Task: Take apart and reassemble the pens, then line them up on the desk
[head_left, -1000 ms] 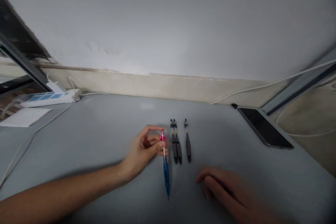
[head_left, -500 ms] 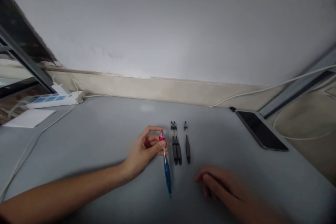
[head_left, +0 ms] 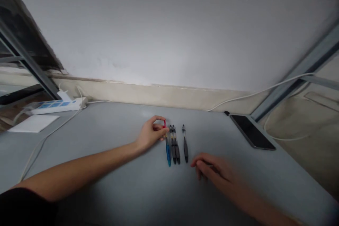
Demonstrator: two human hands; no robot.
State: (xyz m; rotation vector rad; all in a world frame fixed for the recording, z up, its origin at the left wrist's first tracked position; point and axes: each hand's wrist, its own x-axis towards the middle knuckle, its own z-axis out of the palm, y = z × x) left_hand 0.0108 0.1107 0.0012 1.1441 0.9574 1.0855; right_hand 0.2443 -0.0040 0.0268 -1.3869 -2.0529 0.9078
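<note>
My left hand [head_left: 151, 133] pinches the red top end of a blue-and-red pen [head_left: 167, 148], which now lies on the grey table [head_left: 106, 137] right beside two black pens [head_left: 174, 145]. A third black pen [head_left: 185, 143] lies a little further right, apart from the pair. All the pens point toward me. My right hand [head_left: 212, 170] rests flat on the table just right of the pens' tips, holding nothing, fingers loosely curled.
A dark phone [head_left: 251, 132] lies at the table's right edge with a white cable [head_left: 265, 90] behind it. A white power strip [head_left: 57, 105] and a white pad [head_left: 33, 123] sit far left, with a cord [head_left: 39, 143] trailing across the table.
My left hand has carried the blue-and-red pen up and to the right, setting it alongside the two black pens. The view has pulled back a little; my right hand stays put.
</note>
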